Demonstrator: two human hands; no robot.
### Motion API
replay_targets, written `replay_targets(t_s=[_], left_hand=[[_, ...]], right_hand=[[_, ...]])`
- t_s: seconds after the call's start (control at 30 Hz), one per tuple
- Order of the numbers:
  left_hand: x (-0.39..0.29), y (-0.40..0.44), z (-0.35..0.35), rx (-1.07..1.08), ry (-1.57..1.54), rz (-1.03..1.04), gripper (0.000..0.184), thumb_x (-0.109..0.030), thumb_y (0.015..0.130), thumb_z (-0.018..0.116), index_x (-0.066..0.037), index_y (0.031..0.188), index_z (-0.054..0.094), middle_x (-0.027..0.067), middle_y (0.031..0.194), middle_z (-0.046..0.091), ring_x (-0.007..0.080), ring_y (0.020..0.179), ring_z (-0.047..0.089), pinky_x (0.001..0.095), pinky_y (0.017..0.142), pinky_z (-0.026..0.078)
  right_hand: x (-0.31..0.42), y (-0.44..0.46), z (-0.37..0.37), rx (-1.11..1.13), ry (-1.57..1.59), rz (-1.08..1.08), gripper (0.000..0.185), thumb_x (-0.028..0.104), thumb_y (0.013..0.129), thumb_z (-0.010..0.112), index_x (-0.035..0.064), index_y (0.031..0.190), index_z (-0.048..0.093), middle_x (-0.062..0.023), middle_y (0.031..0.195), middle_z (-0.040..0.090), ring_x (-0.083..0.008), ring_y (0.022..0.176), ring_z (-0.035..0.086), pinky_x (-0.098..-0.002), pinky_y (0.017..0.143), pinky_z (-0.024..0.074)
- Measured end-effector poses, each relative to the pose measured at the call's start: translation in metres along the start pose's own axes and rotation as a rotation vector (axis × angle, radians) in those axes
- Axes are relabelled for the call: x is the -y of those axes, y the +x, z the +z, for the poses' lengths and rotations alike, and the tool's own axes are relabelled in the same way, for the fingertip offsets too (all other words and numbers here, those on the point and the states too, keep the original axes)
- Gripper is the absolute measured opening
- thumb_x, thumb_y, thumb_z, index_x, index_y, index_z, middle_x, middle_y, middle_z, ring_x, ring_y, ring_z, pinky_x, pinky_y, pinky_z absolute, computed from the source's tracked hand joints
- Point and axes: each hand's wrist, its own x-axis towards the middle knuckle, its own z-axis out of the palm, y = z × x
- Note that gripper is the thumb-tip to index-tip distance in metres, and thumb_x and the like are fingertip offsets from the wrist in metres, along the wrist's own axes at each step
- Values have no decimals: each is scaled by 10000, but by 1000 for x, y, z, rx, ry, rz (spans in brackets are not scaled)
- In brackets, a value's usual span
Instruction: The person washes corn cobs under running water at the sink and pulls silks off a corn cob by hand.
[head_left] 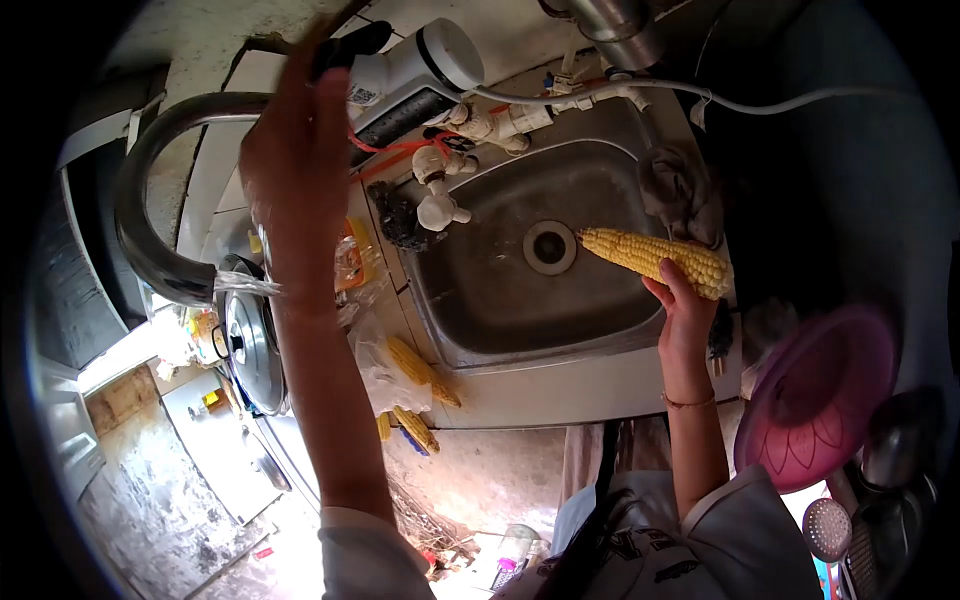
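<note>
My right hand [685, 310] is wrapped round a peeled yellow ear of corn [655, 255], held over the right side of the metal sink [450, 340] with its narrow tip toward the drain. My left hand [298, 170] is raised at the white-and-black electric tap [430, 70], its fingers beside the black lever [362, 45]. Motion blurs those fingers, so I cannot tell whether they grip the lever. The tap's curved metal spout [140, 190] bends to the left of that hand. More ears of corn [420, 372] lie by a clear plastic bag left of the sink.
A lidded metal pot [250, 340] stands left of my left forearm. White valves [437, 195] and a dark scouring pad [400, 215] sit at the sink's back left. A grey cloth [680, 190] hangs on the right rim. A pink basin [820, 400] and a skimmer [827, 528] are at the right.
</note>
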Motion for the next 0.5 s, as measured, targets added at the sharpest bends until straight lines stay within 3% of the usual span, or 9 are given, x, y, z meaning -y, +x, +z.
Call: replay_targets(t_s=[0.07, 0.1, 0.17, 0.5], left_hand=[[4, 12, 5, 61, 274, 186, 255, -334, 871, 488, -150, 1031, 562, 49, 568, 559, 173, 512, 568, 281, 478, 420], [3, 17, 4, 57, 274, 189, 255, -334, 871, 488, -150, 1031, 562, 49, 568, 559, 173, 512, 568, 281, 478, 420], [3, 21, 3, 64, 409, 200, 287, -412, 855, 474, -184, 978, 596, 79, 598, 583, 255, 570, 595, 331, 497, 437], [-1, 23, 11, -21, 292, 107, 292, -420, 810, 538, -186, 945, 650, 43, 558, 585, 227, 518, 588, 309, 496, 440]], right_hand=[[-3, 0, -2, 3, 11, -2, 453, 89, 733, 667, 56, 1125, 443, -57, 1018, 510, -141, 905, 542, -290, 734, 513], [-3, 1, -3, 4, 23, -4, 447, 91, 733, 668, 56, 1118, 444, -57, 1020, 508, -142, 905, 542, -290, 735, 513], [-4, 1, -2, 6, 30, -8, 425, 80, 745, 651, 63, 1120, 453, -50, 1016, 516, -138, 903, 547, -278, 720, 517], [-9, -2, -6, 25, 30, -22, 403, 76, 757, 639, 79, 1118, 461, -40, 1001, 523, -131, 903, 552, -269, 707, 522]])
